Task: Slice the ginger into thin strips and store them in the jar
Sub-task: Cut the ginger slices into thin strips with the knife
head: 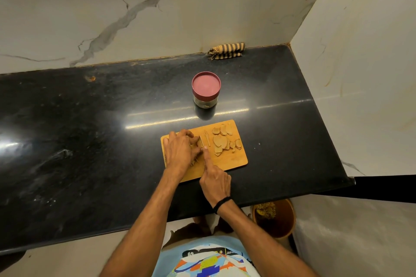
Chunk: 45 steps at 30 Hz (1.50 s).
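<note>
On the rectangular wooden board [234, 161], my left hand [180, 150] pins a ginger piece [197, 141] under curled fingers, my right hand [215, 181] grips the slim knife [202, 141]; most flat tan ginger slices [219, 141] await cutting, and the maroon-lidded glass jar [206, 89] stands closed behind.

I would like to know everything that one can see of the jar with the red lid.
The jar is small and round, with a clear body that looks like glass and a dull red lid that looks like plastic. The lid is on. It stands upright on the black countertop, behind the wooden cutting board and apart from it. Only the countertop touches it; the left hand and right hand are at the board. What is inside cannot be told.
</note>
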Tool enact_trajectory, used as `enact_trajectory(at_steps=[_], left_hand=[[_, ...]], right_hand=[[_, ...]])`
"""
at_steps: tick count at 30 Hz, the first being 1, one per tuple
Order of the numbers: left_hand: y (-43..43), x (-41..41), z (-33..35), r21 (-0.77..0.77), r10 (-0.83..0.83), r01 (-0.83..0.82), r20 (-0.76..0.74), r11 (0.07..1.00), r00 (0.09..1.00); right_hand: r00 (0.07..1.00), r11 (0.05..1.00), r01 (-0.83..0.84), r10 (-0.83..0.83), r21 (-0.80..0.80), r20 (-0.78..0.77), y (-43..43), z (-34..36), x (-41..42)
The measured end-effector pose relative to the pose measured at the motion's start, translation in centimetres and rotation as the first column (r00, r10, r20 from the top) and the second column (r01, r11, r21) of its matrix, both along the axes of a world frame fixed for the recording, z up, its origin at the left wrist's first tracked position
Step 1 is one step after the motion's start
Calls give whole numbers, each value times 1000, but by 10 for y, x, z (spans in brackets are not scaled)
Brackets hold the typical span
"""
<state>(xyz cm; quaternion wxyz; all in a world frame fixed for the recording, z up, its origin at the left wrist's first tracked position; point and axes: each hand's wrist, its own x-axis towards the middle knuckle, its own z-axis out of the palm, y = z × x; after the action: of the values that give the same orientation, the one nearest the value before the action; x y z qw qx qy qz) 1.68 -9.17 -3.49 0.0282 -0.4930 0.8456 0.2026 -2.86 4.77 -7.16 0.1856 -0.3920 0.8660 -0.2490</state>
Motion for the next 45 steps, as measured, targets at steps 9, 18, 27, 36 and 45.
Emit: enact_trajectory(at_steps=[9, 18, 27, 36, 45], left_hand=[[1, -3, 5, -8, -33, 33, 61, 999, 998], [6, -4, 8, 1, -14, 14, 56, 1000, 998], [7, -5, 11, 13, -17, 16, 71, 1000, 997], [10, -2, 6, 29, 30, -30, -12, 999, 999], [13, 2, 6, -4, -7, 7, 22, 1000, 1000]], right_hand=[[991, 998, 2, 5, 56, -136, 10, -1, 1], [987, 994, 9, 9, 111, -161, 13, -1, 7], [973, 993, -17, 43, 116, -225, 48, -3, 3], [992, 998, 9, 0, 70, -126, 24, -2, -4], [998, 1000, -9, 11, 29, -67, 26, -3, -5]])
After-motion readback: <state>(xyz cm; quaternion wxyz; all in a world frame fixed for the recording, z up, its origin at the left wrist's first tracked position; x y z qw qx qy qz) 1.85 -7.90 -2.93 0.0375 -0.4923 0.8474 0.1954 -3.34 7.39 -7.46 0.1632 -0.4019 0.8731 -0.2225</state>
